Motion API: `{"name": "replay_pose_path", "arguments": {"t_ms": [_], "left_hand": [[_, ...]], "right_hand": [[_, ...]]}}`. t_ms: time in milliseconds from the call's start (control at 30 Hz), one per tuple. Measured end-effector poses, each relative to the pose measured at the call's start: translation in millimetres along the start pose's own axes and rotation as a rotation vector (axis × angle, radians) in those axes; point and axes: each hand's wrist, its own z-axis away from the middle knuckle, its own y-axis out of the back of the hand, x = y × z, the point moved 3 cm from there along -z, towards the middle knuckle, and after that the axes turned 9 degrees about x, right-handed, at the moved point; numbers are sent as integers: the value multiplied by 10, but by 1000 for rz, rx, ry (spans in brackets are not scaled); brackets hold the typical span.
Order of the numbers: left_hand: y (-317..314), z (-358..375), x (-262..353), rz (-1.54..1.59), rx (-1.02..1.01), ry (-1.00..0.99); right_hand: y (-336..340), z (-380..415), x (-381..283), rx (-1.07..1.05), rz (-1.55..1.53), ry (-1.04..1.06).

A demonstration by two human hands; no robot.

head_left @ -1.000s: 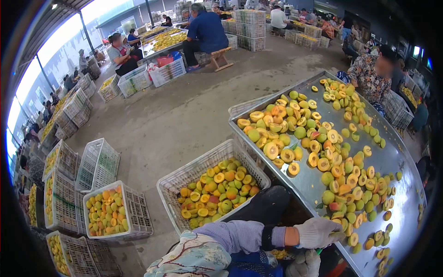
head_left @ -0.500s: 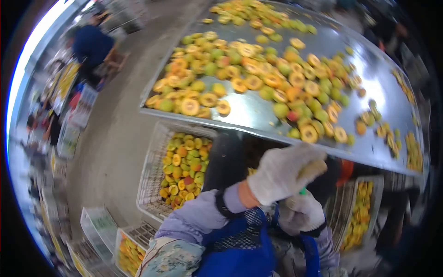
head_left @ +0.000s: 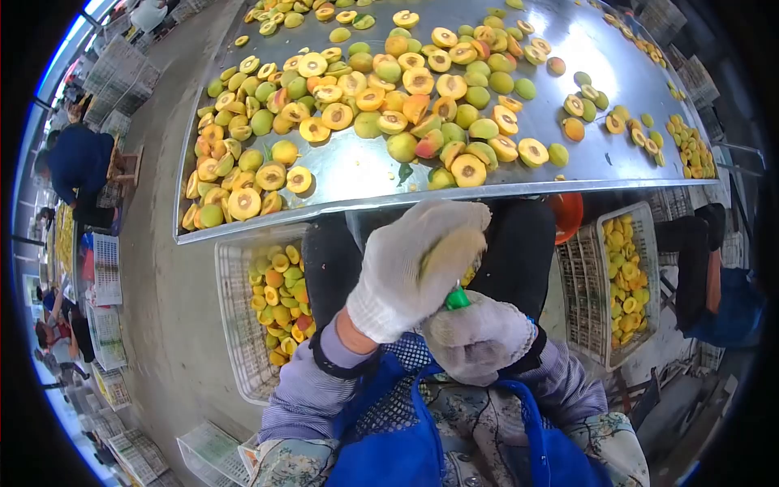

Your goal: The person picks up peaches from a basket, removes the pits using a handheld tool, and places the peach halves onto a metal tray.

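My left hand [head_left: 418,264], in a stained white knit glove, is curled closed in front of my lap, just below the table edge. A sliver of yellow-green peach [head_left: 476,261] shows at its fingers; the rest is hidden by the glove. Just below and to the right, my right hand [head_left: 480,334], also gloved, is closed round a green-handled tool [head_left: 458,299]. The tool's end points up toward my left palm, and its working tip is hidden. Beyond my hands, many halved and whole peaches [head_left: 418,81] lie spread on a metal table [head_left: 357,172].
A crate of peach halves [head_left: 231,300] stands left of my legs, another crate [head_left: 596,325] right of them. An orange-red bucket [head_left: 568,215] sits under the table edge. A person in dark blue [head_left: 81,162] bends at the far left; another person's leg [head_left: 690,260] is at right.
My head view has shifted, so the table and crates sit further left and the right crate shows more. Both hands stay close together, the left with fingers still curled.
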Motion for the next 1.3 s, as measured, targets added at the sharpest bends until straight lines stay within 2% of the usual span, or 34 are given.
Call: {"name": "replay_pose_path", "arguments": {"t_ms": [67, 100, 167, 300, 367, 400, 467, 500, 533, 567, 600, 633, 700, 733, 767, 800, 833, 867, 933, 967, 1033, 1067, 1167, 1233, 1300], "left_hand": [[-60, 10, -128, 145, -124, 435], [-64, 0, -134, 148, -127, 430], [-42, -3, -71, 70, -62, 137], [-92, 87, -94, 127, 12, 3], [-147, 172, -194, 322, 84, 252], [-175, 195, -178, 321, 84, 248], [-257, 216, -116, 934, 121, 570], [-256, 217, -144, 934, 121, 571], [-273, 232, -221, 1077, 169, 714], [-291, 251, -270, 1219, 219, 857], [-266, 256, -278, 1199, 321, 969], [-228, 291, -342, 1233, 375, 978], [92, 460, -589, 931, 374, 806], [301, 546, -598, 663, 496, 752], [530, 639, -589, 392, 607, 688], [815, 739, -647, -56, 565, 615], [1067, 839, -726, -499, 504, 522], [1230, 942, -813, -503, 498, 521], [1327, 953, -830, -1336, 143, 245], [1278, 888, -850, -1335, 145, 231], [993, 701, -944, -636, 272, 505], [808, 536, -841, -573, 259, 570], [458, 250, -1056, -600, 46, 269], [204, 81, -1208, -553, -15, 188], [29, 6, -1569, -693, -29, 190]], "right_hand": [[8, -7, 0, 35, 8, -3], [21, -17, -10, 59, 24, -6], [25, 0, 29, 26, -55, -24], [59, -22, 80, -19, -131, -23], [71, -19, 70, -29, -132, -14], [68, -24, 60, -42, -134, -6], [-5, 12, 71, 43, -167, -29], [-17, 22, 73, 127, -200, -44], [6, 5, 59, 127, -200, -44], [-1, -16, 24, -70, -137, -6], [-9, -18, 3, -267, -73, 32], [40, -31, -9, -269, -69, 36], [152, -65, -18, -181, -3, -42], [136, -53, -49, -184, -3, -39], [131, -37, -85, -80, 79, -24], [149, -38, -116, 24, 162, -10], [166, -65, -122, 19, 159, -8], [193, -104, -97, 32, 206, -45], [156, -169, -96, 44, 257, -78], [96, -216, -121, 77, 358, -85], [83, -250, -185, 130, 466, -66], [124, -263, -199, 167, 518, -20], [292, -262, -236, 355, 565, 111], [450, -157, -324, 486, 544, 161], [664, -100, -338, 534, 511, 256]]}}
